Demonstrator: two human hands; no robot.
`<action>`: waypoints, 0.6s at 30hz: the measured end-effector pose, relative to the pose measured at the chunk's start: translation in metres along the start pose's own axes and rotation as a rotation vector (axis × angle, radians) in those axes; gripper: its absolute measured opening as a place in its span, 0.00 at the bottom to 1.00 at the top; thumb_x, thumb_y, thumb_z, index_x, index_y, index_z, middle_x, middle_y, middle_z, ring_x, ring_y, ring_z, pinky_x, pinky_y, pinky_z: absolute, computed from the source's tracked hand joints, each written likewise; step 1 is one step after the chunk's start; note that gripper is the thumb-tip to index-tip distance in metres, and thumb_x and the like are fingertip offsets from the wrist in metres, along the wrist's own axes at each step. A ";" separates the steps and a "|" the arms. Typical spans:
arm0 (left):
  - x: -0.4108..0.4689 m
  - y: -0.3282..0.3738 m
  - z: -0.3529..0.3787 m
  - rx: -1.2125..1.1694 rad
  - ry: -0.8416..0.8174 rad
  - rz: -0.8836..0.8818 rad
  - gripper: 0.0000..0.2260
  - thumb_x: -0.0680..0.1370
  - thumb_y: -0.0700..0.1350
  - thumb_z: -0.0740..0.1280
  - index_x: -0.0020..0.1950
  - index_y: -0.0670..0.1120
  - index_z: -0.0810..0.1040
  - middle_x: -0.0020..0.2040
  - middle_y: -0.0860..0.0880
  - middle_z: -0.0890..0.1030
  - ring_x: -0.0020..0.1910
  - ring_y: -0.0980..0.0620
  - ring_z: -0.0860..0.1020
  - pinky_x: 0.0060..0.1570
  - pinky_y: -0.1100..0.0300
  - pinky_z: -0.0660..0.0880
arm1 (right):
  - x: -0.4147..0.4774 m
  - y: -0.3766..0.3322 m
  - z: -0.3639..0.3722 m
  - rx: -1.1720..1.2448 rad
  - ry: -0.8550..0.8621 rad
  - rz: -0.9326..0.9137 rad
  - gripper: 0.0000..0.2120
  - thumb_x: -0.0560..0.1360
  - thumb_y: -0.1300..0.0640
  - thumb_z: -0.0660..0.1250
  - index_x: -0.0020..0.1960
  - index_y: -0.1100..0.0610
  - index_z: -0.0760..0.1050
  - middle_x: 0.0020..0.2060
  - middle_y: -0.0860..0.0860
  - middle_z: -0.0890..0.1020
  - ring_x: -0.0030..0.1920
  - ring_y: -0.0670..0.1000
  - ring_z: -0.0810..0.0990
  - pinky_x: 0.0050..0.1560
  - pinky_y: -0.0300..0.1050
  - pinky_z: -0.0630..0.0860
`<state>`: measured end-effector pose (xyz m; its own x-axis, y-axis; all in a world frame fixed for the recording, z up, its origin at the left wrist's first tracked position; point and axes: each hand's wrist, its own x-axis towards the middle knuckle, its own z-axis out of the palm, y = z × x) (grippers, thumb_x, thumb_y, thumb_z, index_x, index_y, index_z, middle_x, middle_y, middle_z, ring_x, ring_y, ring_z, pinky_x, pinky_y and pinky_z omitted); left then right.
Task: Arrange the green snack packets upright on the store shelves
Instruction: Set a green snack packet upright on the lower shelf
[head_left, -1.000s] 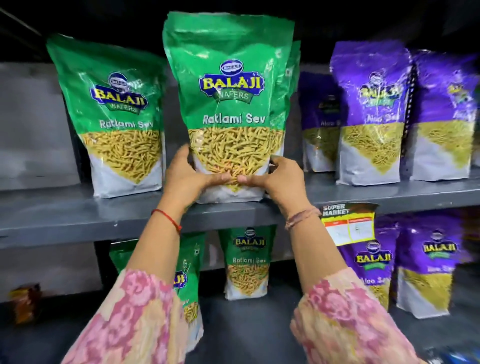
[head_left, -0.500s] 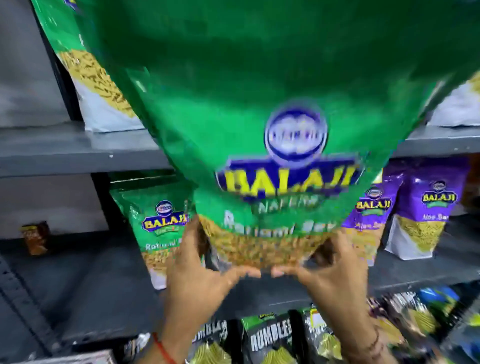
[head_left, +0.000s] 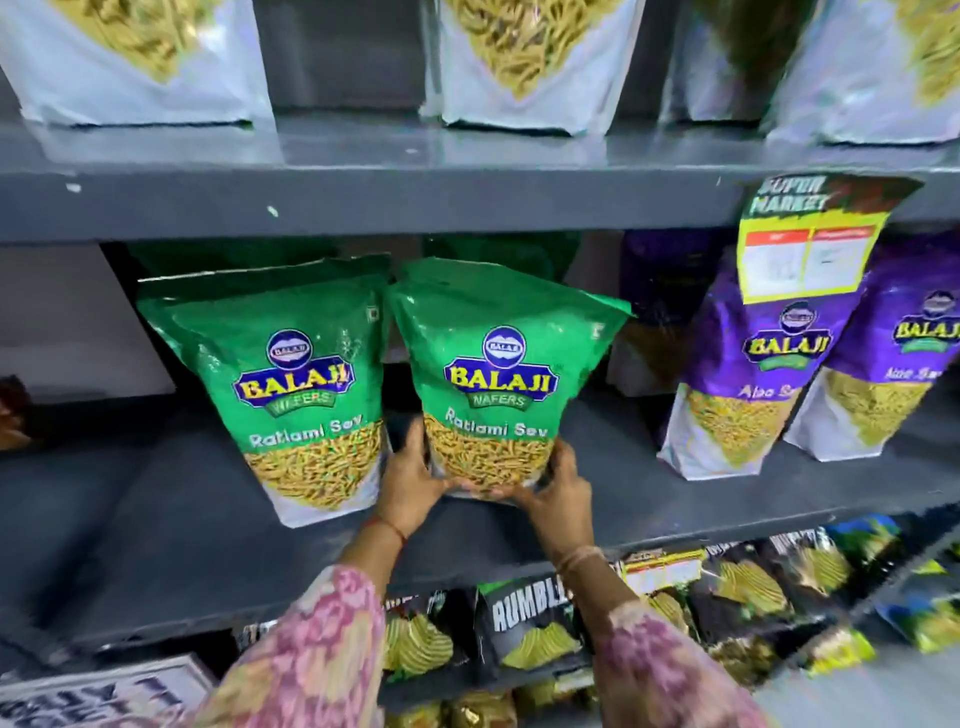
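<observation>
Grey metal shelving (head_left: 467, 202) is shown in three tiers, the middle shelf (head_left: 156, 519) carrying the task's goods. Along the upper tier, the white lower ends of several packets (head_left: 524, 67) are seen, their tops cut off by the frame. On the middle shelf, a standing green packet (head_left: 291, 384) marked "Balaji Wafers Ratlami Sev" is set upright at the left, leaning slightly. Just beside it, on its right and touching it near the top, a held green packet (head_left: 498, 374) of the same kind is kept upright, tilted a little, with its base at the shelf surface; whether the base rests fully cannot be told. Well to the right, purple packets (head_left: 769, 384) are ranged upright, and a yellow price tag (head_left: 810, 249) hangs from the shelf edge above them. On the lowest tier, dark "Rumbles" packets (head_left: 530, 623) are visible. The left hand (head_left: 410, 483) is closed on the lower left corner of the held green packet, and the right hand (head_left: 561, 493) is closed on its lower right corner, so that each grip is clamped on that packet. Pink floral sleeves (head_left: 322, 654) cover both forearms.
</observation>
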<state>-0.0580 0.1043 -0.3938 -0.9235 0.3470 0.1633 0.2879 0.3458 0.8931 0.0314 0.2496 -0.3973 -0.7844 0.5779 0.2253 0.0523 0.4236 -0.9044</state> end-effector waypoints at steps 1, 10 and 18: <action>0.003 -0.007 0.002 0.011 -0.003 -0.016 0.37 0.62 0.37 0.75 0.66 0.41 0.62 0.59 0.42 0.77 0.57 0.45 0.76 0.59 0.49 0.73 | 0.002 0.003 0.003 -0.022 -0.012 0.008 0.31 0.59 0.63 0.77 0.58 0.60 0.69 0.49 0.59 0.84 0.47 0.56 0.82 0.39 0.39 0.69; -0.016 -0.012 0.001 -0.063 -0.052 -0.059 0.45 0.57 0.51 0.77 0.69 0.49 0.59 0.66 0.48 0.71 0.65 0.51 0.70 0.65 0.56 0.68 | -0.008 0.007 0.004 0.016 -0.017 0.036 0.49 0.56 0.58 0.80 0.70 0.59 0.57 0.69 0.59 0.67 0.69 0.56 0.66 0.67 0.43 0.63; -0.090 0.102 -0.072 -0.244 0.638 0.354 0.11 0.65 0.62 0.67 0.43 0.59 0.73 0.33 0.63 0.81 0.34 0.67 0.78 0.34 0.76 0.71 | -0.052 -0.141 0.010 0.266 0.331 -0.736 0.28 0.70 0.43 0.66 0.62 0.56 0.62 0.64 0.52 0.65 0.66 0.50 0.65 0.62 0.42 0.70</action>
<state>0.0365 0.0453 -0.2871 -0.7754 -0.1942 0.6008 0.5981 0.0795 0.7975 0.0584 0.1527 -0.2854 -0.3378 0.4111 0.8467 -0.5798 0.6178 -0.5312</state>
